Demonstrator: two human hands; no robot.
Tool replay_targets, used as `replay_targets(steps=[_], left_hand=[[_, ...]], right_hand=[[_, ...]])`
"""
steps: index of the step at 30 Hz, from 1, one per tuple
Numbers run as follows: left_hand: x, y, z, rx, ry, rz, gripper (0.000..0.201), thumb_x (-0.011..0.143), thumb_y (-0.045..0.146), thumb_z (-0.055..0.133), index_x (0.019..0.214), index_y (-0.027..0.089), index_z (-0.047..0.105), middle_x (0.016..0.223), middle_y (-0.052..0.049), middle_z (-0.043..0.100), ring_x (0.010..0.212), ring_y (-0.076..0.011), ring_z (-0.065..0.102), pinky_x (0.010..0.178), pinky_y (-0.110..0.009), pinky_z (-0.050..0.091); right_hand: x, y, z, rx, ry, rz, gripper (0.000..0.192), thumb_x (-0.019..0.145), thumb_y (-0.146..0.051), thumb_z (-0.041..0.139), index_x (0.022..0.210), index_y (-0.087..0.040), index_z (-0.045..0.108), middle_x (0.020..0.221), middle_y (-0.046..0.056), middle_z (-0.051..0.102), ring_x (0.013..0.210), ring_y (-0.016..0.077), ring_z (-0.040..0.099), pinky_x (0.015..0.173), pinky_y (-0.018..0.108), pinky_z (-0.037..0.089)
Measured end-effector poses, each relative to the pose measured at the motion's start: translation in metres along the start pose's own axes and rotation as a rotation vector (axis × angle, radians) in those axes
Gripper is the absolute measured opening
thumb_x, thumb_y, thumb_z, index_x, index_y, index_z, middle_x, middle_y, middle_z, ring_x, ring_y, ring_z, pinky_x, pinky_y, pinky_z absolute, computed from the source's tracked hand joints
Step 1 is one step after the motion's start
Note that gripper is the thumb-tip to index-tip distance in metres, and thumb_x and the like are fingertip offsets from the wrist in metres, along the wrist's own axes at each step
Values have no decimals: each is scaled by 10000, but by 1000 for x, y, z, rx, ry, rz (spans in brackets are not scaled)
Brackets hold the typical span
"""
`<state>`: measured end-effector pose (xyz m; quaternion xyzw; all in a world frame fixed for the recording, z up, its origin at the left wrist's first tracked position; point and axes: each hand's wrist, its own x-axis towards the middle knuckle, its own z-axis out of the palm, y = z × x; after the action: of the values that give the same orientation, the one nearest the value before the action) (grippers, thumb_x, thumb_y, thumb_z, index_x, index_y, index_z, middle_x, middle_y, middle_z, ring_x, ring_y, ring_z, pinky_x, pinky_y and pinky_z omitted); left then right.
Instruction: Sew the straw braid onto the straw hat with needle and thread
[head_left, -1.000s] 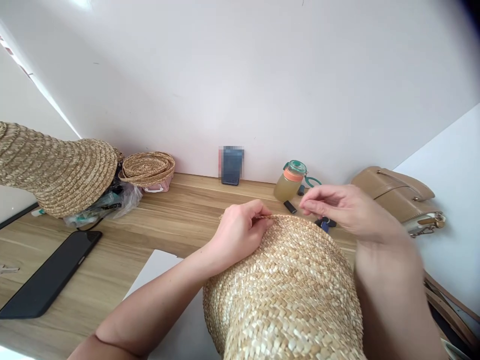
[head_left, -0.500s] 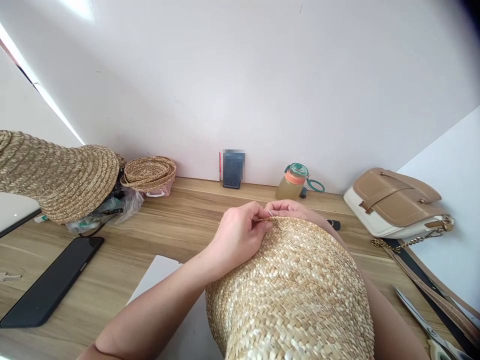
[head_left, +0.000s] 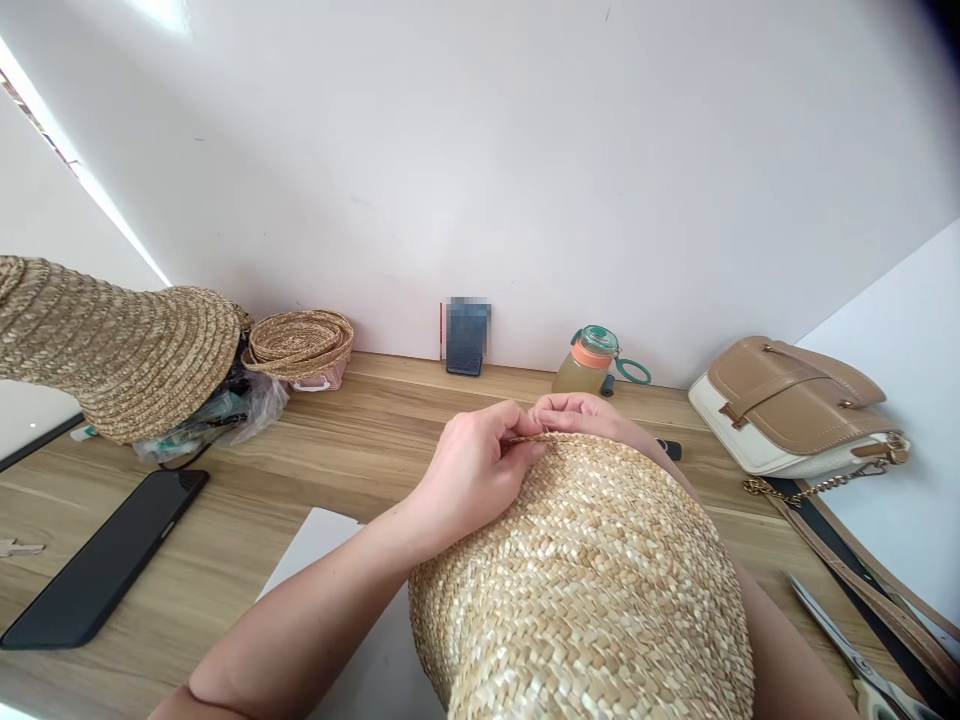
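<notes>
Woven straw hat (head_left: 585, 590) sits low centre, crown toward the camera, far edge up at the hands, over a white sheet (head_left: 322, 560) on the wooden table (head_left: 360, 430). Left hand (head_left: 476, 470) rests on the hat's upper left edge, thumb and fingers pinched shut on a thin braid strip (head_left: 534, 437) running along that rim. Right hand (head_left: 577, 412) is mostly hidden behind the far edge of the hat, only curled knuckles and fingertips showing; fingers look closed against the same rim spot, touching the left fingertips, but what they hold cannot be told. Right forearm runs down under the hat's right side. So the worked point is the far rim, directly between both sets of fingertips; bulk of the hat hangs below the grips toward the viewer. Left of frame: a second straw hat (head_left: 127, 350) raised over a plastic bag (head_left: 225, 410), a coil of straw braid (head_left: 300, 345) on a pink container, black phone (head_left: 105, 560) lying flat. Against the wall: blue card-like object (head_left: 466, 335), its face blurred, no readable text. Bottle (head_left: 589, 362) with orange collar and green lid, no label legible. Right: tan and white handbag (head_left: 787, 405) with chain, scissors (head_left: 840, 630) at the lower right. No brand or writing readable anywhere.
</notes>
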<state>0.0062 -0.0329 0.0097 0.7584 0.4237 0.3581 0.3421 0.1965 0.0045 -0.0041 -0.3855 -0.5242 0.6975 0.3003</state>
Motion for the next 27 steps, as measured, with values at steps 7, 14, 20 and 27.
replay_targets(steps=[7, 14, 20, 27], left_hand=[[1, -1, 2, -58, -18, -2, 95, 825, 220, 569, 861, 180, 647, 792, 10, 670, 677, -113, 542, 645, -236, 401], [1, -1, 1, -42, -36, 7, 97, 824, 214, 558, 838, 167, 641, 728, 15, 633, 640, -107, 507, 611, -229, 378], [2, -3, 2, -26, -42, 7, 124, 826, 225, 550, 854, 166, 655, 714, 5, 634, 620, -109, 497, 591, -227, 369], [3, -3, 2, -38, -53, 4, 129, 828, 237, 548, 839, 160, 651, 722, -3, 646, 631, -113, 516, 595, -223, 382]], right_hand=[[4, 0, -3, -8, 56, -41, 338, 737, -447, 705, 681, -155, 544, 648, -31, 489, 576, 88, 415, 555, 234, 315], [2, -2, -3, 60, 95, -85, 318, 766, -449, 689, 741, -172, 534, 736, -10, 574, 661, 108, 513, 636, 251, 391], [-4, -7, 3, 115, 113, -109, 337, 756, -432, 711, 778, -194, 474, 682, -29, 580, 604, 95, 507, 585, 237, 387], [-9, -12, 4, 83, 101, -93, 363, 772, -445, 689, 876, -223, 420, 644, -40, 565, 570, 111, 501, 550, 239, 361]])
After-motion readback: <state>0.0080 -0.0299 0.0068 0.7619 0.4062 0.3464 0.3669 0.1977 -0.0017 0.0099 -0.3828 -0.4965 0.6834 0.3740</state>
